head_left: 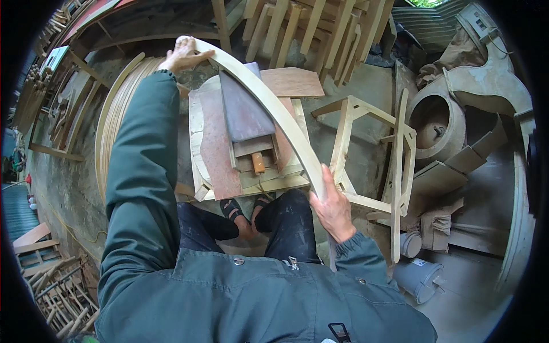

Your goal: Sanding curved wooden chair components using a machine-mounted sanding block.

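A long curved strip of pale wood arcs across the middle of the view, held between my two hands. My left hand grips its far end, at the top, with the thumb stretched along the wood. Lower down, near my right knee, my right hand is closed around the strip. Below the strip stands a low wooden stand with thin reddish boards on it. On the boards lies a grey slab, and near its close end is an orange wooden handle.
A bundle of curved strips lies left of my left arm. To the right are a wooden frame, a large dusty machine and a grey bucket. Wooden legs are piled at the back. My sandalled feet are below the stand.
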`<action>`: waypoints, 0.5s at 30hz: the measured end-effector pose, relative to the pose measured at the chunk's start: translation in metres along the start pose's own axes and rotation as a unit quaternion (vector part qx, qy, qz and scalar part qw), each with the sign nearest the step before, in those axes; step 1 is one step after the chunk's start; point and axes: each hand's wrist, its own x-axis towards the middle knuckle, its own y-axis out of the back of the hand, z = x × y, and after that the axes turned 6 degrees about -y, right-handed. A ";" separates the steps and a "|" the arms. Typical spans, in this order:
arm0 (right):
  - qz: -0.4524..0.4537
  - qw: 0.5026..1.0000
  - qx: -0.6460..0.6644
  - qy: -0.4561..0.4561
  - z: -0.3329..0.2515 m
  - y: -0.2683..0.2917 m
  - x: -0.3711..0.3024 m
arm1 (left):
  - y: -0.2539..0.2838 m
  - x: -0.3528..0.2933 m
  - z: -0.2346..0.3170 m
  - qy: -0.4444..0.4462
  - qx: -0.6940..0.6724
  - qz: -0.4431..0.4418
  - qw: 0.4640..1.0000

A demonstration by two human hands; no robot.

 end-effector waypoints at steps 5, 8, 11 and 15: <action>-0.021 0.999 0.012 0.024 -0.019 -0.011 0.023 | -0.004 0.009 -0.007 0.045 -0.020 -0.010 0.999; -0.028 0.999 0.012 0.021 -0.021 -0.006 0.005 | -0.016 -0.012 0.004 0.019 -0.025 0.001 1.000; -0.004 1.000 0.013 0.028 0.007 0.004 -0.042 | -0.024 -0.054 0.059 0.005 -0.046 0.017 0.999; -0.010 0.999 0.005 -0.049 0.039 0.016 -0.130 | -0.013 -0.136 0.125 -0.009 -0.047 -0.003 0.999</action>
